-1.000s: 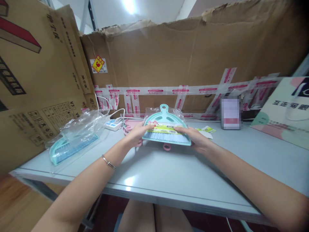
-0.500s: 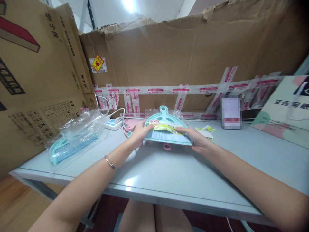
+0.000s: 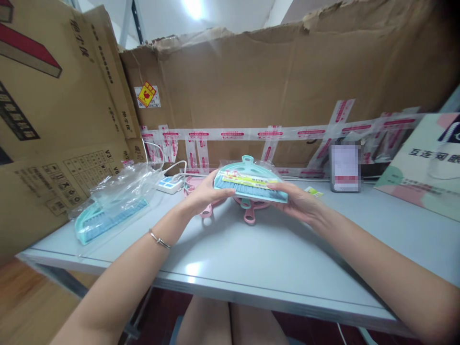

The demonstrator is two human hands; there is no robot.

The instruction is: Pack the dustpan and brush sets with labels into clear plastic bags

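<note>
Both hands grip a mint-green dustpan and brush set (image 3: 247,165), its handle pointing away from me and its blue bristles facing me. A yellow-green paper label (image 3: 247,180) lies across its front. My left hand (image 3: 207,194) is closed round the left side, thumb along the lower edge. On the right side, my right hand (image 3: 296,200) has its thumb on the label's end and its fingers underneath. Pink handles (image 3: 249,217) of other items show on the table below the set; the rest of them is partly hidden. Another mint-green dustpan and brush (image 3: 111,218) lies at the left under clear plastic.
Crumpled clear plastic (image 3: 122,184) lies at the left, beside a white power strip (image 3: 168,184). A blurred phone-like device (image 3: 345,167) stands at the back right, near a printed bag (image 3: 427,163). A taped cardboard wall (image 3: 230,86) closes off the table's (image 3: 223,258) back.
The held set has tilted and risen slightly, with its bristle edge turned more toward me. My left thumb has shifted down to its lower edge. More of the pink handles beneath now shows.
</note>
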